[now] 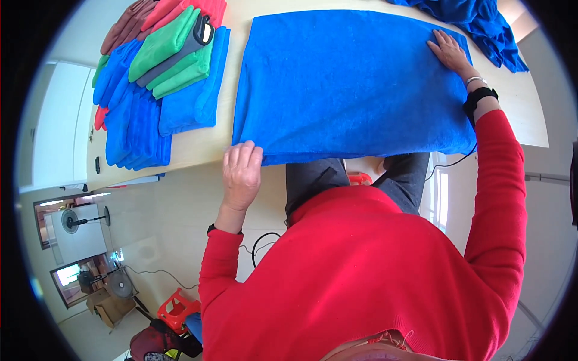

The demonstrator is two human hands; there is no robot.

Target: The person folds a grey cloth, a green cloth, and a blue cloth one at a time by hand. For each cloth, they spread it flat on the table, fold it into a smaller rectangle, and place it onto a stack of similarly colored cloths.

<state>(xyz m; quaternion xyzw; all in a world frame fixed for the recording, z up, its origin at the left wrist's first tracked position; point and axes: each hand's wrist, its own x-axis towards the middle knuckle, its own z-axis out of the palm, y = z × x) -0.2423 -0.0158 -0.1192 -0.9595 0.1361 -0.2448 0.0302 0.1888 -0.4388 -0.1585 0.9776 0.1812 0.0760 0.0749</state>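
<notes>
A large blue plush cloth [355,84], like a towel, lies spread on the pale table in front of me. Its near edge hangs slightly over the table's front. My left hand [242,171] is closed on the cloth's near left corner, with the fingers bent over the edge and the thumb hidden. Near the far right corner, my right hand [450,53] lies flat on the cloth, fingers stretched out. A few faint creases run across the cloth toward its near left side.
Folded cloths in blue, green, grey, red and brown form stacks [174,66] on the table's left. A crumpled blue cloth [481,27] lies at the far right edge. On the floor at lower left stand a red plastic stool [177,310] and fans [120,284]. A black cable hangs at right.
</notes>
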